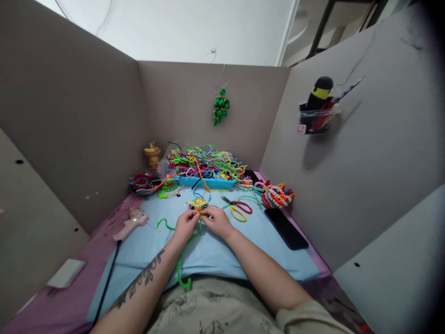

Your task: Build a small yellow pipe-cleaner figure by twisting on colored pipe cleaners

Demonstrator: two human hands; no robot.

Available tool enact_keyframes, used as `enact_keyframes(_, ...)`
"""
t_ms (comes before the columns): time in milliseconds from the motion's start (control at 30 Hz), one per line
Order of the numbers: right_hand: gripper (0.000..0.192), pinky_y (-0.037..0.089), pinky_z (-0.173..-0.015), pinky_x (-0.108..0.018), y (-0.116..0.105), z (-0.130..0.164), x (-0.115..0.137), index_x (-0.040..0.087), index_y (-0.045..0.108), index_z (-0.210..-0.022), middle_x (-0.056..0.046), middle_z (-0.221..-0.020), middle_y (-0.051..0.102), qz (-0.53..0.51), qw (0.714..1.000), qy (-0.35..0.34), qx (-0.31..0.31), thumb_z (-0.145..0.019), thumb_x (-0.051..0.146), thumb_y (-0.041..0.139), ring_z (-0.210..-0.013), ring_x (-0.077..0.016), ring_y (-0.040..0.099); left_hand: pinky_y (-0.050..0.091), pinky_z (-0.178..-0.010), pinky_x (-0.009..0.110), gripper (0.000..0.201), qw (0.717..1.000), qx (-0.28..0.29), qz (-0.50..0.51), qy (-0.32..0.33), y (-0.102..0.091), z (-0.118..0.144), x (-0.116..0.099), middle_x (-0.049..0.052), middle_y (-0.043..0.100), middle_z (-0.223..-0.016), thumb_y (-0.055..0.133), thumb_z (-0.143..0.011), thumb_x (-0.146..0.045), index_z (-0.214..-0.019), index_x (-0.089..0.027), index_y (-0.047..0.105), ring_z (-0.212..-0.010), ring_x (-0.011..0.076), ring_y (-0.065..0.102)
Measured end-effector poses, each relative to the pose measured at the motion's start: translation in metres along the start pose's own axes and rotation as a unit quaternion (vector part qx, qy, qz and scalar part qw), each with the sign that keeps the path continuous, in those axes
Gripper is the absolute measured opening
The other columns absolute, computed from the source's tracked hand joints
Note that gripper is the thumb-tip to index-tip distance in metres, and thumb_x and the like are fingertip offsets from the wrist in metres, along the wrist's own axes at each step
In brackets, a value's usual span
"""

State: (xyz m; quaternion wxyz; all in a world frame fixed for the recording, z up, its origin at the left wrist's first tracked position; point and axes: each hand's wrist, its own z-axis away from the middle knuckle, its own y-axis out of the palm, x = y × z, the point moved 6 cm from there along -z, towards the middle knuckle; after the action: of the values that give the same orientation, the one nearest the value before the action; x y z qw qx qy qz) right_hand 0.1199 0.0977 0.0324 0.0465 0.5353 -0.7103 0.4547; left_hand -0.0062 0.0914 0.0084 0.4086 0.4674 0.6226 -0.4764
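Note:
Both hands meet over the light blue cloth (153, 260), fingers pinched around a small figure of coiled pipe cleaners (198, 204), mostly yellow with an orange centre and dark blue spots. My left hand (187, 223) grips its lower left side. On the right side, my right hand (217, 220) pinches it close to the left fingertips. A green pipe cleaner (180, 264) trails down from between the hands and curls near my lap. Its upper end is hidden by the fingers. Another green strand (165, 224) lies left of my left hand.
Scissors (238, 207) with red and yellow handles lie right of my hands, near a black phone (285, 228). A blue tray (208, 183) heaped with pipe cleaners stands behind. A pink glue gun (131, 225) with a black cord lies left. Partition panels (212, 134) enclose the table.

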Motion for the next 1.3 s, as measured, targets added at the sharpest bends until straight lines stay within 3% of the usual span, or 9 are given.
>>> enact_keyframes(167,0.01,0.042,-0.077,-0.028,0.001,0.002,0.005,0.019,0.064,-0.086,-0.004,-0.081,0.063,0.049,0.998,-0.045,-0.01,-0.081,0.021,0.055,-0.08,-0.0158,0.054,0.027,-0.048,0.021,0.03,0.993,0.016,0.096,-0.068,0.001,0.002,0.006,-0.004,0.046,-0.047,0.062,-0.062,-0.043,-0.059,-0.013,0.057,-0.046,0.0084,0.039)
enact_keyframes(300,0.011,0.043,-0.075,-0.029,0.0,0.003,0.006,0.019,0.063,-0.086,-0.005,-0.081,0.062,0.084,0.995,-0.058,-0.023,-0.083,0.021,0.052,-0.081,-0.017,0.054,0.029,-0.05,0.021,0.029,0.987,0.042,0.138,-0.076,0.003,0.004,0.004,-0.003,0.048,-0.05,0.064,-0.061,-0.041,-0.063,-0.013,0.059,-0.049,0.0088,0.041)
enact_keyframes(533,0.011,0.045,-0.071,-0.03,0.002,0.001,0.009,0.017,0.06,-0.083,-0.006,-0.078,0.061,0.093,0.992,-0.073,-0.036,-0.083,0.017,0.05,-0.076,-0.0179,0.055,0.038,-0.059,0.023,0.027,0.996,0.02,0.081,-0.031,0.0,0.002,0.002,0.002,0.062,-0.064,0.067,-0.059,-0.037,-0.071,-0.013,0.064,-0.059,0.0128,0.052)
enact_keyframes(700,0.01,0.046,-0.072,-0.031,0.005,0.001,0.004,0.016,0.06,-0.083,-0.007,-0.078,0.06,0.095,0.992,-0.077,-0.041,-0.082,0.015,0.05,-0.077,-0.0186,0.055,0.038,-0.053,0.021,0.03,0.995,-0.018,0.098,-0.029,-0.003,0.001,0.006,-0.003,0.056,-0.057,0.071,-0.057,-0.034,-0.074,-0.014,0.057,-0.052,0.0096,0.05)
enact_keyframes(1100,0.014,0.043,-0.072,-0.029,0.005,0.0,0.006,0.019,0.06,-0.083,-0.005,-0.078,0.059,0.116,0.989,-0.09,-0.003,-0.084,0.016,0.046,-0.078,-0.0172,0.052,0.037,-0.052,0.019,0.025,0.994,0.006,0.097,0.044,-0.001,0.004,-0.007,-0.005,0.052,-0.059,0.066,-0.067,-0.029,-0.081,-0.016,0.051,-0.053,0.0081,0.049)
enact_keyframes(1300,0.01,0.042,-0.073,-0.029,0.005,0.0,0.001,0.018,0.058,-0.08,-0.005,-0.078,0.058,0.118,0.992,-0.055,0.003,-0.081,0.014,0.049,-0.079,-0.0174,0.051,0.044,-0.065,0.024,0.018,0.994,-0.001,-0.031,0.105,-0.003,0.006,-0.014,0.002,0.06,-0.077,0.058,-0.073,-0.028,-0.085,-0.016,0.056,-0.07,0.0136,0.056)
